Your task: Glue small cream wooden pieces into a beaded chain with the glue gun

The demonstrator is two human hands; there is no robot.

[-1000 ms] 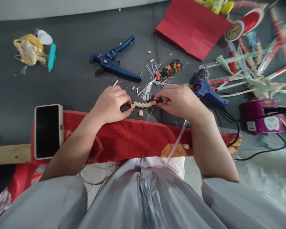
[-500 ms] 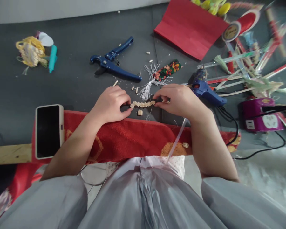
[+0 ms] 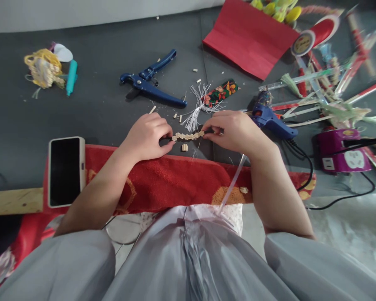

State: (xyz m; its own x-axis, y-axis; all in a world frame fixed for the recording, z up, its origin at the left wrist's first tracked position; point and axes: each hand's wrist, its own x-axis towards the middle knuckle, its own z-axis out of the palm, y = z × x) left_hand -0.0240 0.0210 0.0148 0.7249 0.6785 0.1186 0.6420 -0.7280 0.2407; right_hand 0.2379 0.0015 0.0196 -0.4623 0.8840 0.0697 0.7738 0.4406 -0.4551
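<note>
A short, wavy strip of small pale pieces stretches between my two hands, just above the dark tabletop. My left hand pinches its left end between thumb and fingers. The right end is pinched by my right hand. Below the strip lies a small pale cluster of the same colour. Beyond my hands are a bundle of white threads and a flowered dark-green strip. Several tiny pale sticks, among them a loose stick, lie scattered near them.
A blue cutter lies opened beyond my left hand. Right of my right hand are a blue glue gun with its cord and a purple power socket. A phone rests on the red towel; red paper lies at the back.
Both hands keep hold of the strip in almost the same place. The whole view has shifted very slightly; nothing has been taken up or let go.
</note>
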